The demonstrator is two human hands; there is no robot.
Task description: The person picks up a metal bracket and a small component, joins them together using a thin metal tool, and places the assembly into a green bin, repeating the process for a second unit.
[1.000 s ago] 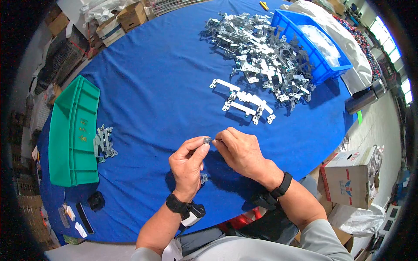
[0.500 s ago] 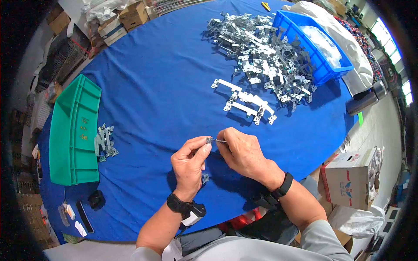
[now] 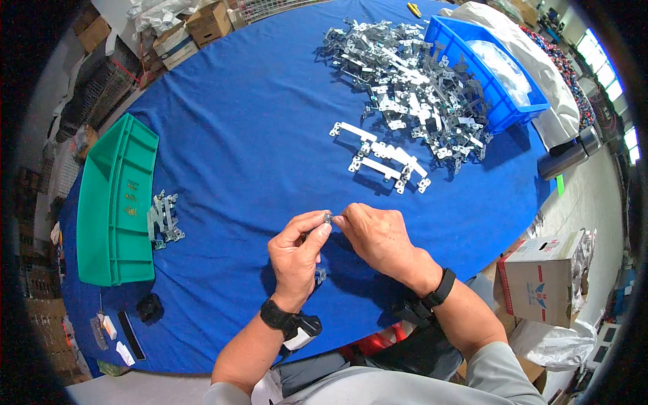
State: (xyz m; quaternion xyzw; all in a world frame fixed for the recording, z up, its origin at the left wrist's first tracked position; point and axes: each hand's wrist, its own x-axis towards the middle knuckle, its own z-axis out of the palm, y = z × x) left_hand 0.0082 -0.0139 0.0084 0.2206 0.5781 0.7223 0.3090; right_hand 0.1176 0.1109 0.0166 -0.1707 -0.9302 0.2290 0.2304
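Above the near middle of the blue cloth, my left hand [image 3: 293, 260] grips a metal bracket [image 3: 328, 218] between thumb and fingers. One small end of it sticks out at the fingertips, and its other end shows below the palm. My right hand [image 3: 378, 239] is closed in a pinch right beside that upper end. Whatever sits between its fingertips is too small and covered to name. Several similar brackets [image 3: 385, 154] lie in a loose group ahead of my right hand, in front of a large heap of brackets [image 3: 405, 77].
At left stands a green bin [image 3: 115, 209] with small brass-coloured pieces inside and a few brackets [image 3: 164, 219] beside it. A blue crate [image 3: 503, 111] holding a clear plastic bag borders the heap. A dark bottle [image 3: 570, 154] lies at the right edge; a cardboard box [image 3: 540, 280] stands below.
My right fingertips have come closer to the bracket's end. The thin dark piece seen between the hands before is now mostly hidden. My left hand keeps its grip.
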